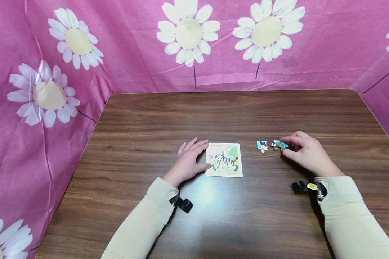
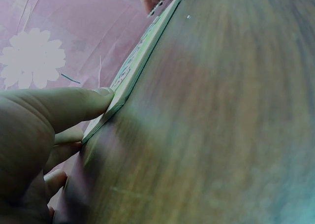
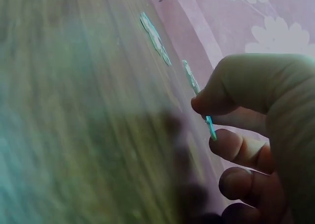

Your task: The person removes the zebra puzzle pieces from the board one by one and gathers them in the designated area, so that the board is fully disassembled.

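A square jigsaw puzzle board (image 1: 224,175) with a pale rim and a zebra picture lies on the table. My left hand (image 1: 189,162) rests at its left side, fingers extended; in the left wrist view the thumb (image 2: 74,106) touches the rim near a corner. To the right, my right hand (image 1: 306,153) pinches a blue and green puzzle piece (image 1: 278,144) between thumb and fingers. That piece (image 3: 191,77) appears nearly edge-on in the right wrist view. A second puzzle piece (image 1: 262,145), blue with black and white, lies just left of it.
The brown wooden table (image 1: 168,118) extends around both hands. Behind it and at its sides hangs a pink cloth (image 1: 126,43) with large white flowers. Black camera mounts (image 1: 181,204) sit at the cuffs of both light sleeves.
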`<state>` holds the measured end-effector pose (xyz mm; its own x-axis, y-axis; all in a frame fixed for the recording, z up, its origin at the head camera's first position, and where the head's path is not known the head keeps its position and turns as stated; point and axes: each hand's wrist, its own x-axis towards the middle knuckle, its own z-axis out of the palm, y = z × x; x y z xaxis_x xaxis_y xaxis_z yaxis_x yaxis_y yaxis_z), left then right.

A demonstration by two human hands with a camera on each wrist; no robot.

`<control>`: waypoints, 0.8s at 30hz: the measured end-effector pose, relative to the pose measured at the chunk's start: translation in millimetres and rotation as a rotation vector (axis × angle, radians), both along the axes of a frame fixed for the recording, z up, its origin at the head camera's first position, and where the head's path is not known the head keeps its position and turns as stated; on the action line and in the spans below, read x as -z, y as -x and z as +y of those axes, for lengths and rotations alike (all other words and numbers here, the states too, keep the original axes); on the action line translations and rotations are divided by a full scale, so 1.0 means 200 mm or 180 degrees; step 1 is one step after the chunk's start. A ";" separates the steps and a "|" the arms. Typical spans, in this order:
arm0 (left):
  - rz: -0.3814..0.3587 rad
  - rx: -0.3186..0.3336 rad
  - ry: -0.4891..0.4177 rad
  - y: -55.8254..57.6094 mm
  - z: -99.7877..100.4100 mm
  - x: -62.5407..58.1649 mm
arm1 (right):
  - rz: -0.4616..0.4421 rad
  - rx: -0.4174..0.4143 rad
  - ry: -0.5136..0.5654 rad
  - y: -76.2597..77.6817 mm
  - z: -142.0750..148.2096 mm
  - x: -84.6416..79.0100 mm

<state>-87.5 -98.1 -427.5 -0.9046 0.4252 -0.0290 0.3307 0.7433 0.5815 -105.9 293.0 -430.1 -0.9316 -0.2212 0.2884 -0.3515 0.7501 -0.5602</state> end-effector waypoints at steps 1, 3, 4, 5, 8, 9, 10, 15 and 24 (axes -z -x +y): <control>0.0002 0.0001 0.0000 0.00 0.00 0.00 | -0.0033 0.0007 -0.0008 0.00 0.00 0.00; 0.0003 0.0002 -0.0004 0.00 0.00 0.00 | -0.0100 -0.0012 -0.0056 0.00 0.01 0.00; 0.0001 0.0000 -0.0005 0.00 0.00 0.00 | -0.0134 -0.0015 -0.0076 0.00 0.02 -0.01; 0.0000 0.0001 -0.0006 0.00 0.00 0.00 | -0.0164 -0.0029 -0.0109 0.00 0.02 -0.01; -0.0006 -0.0005 -0.0010 0.00 0.00 0.00 | -0.0227 -0.0070 -0.0188 0.00 0.03 -0.01; -0.0006 -0.0006 -0.0008 0.00 0.00 0.00 | -0.0244 -0.0070 -0.0196 0.00 0.04 -0.01; -0.0008 -0.0007 -0.0006 0.00 0.00 0.00 | -0.0260 -0.0068 -0.0204 0.00 0.04 -0.01; -0.0008 -0.0001 0.0031 0.00 0.00 0.00 | -0.0352 -0.0058 -0.0211 0.01 0.04 -0.02; -0.0016 0.0004 0.0030 0.00 0.00 0.00 | -0.0448 -0.0086 -0.0208 0.01 0.06 -0.01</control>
<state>-87.1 -98.0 -426.8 -0.9039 0.4261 -0.0375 0.3289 0.7484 0.5760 -108.7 304.4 -428.5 -0.9553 -0.2608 0.1395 -0.2935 0.7778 -0.5558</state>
